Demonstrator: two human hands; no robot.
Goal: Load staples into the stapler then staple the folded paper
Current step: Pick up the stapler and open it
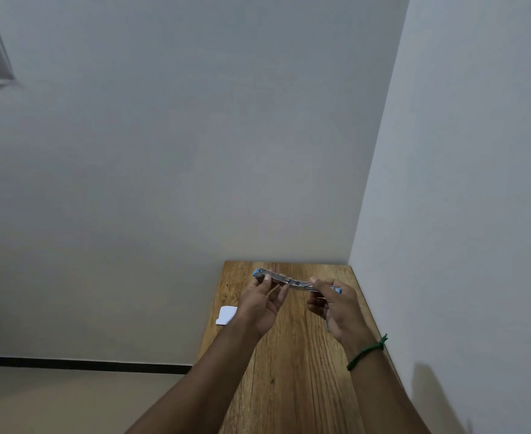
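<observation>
Above the far end of a wooden table (292, 364), two bare hands hold a stapler (292, 280) up in the air. It is swung wide open, so it makes one long, thin line of shiny metal. It has a blue tip at each end. It tilts a little, with the left end higher than the right end.

The left hand (259, 303) has the left part of the stapler. Its thumb presses on top near the blue tip, and its fingers curl under the metal. The palm faces the camera. A thin stick-like thing shows between the fingers, but it is too small to tell what it is.

The right hand (333, 303) has the right part. Its thumb and fingers are closed around the metal close to the other blue tip. A bit of blue also peeks out below this hand, near the wrist, and what it is cannot be told. A green string band (367, 352) goes around the right wrist.

A small white folded paper (226, 315) lies on the left edge of the table, just beside the left hand in the picture. It hangs a bit over the edge.

The table stands in a corner between two pale walls (170, 158).
</observation>
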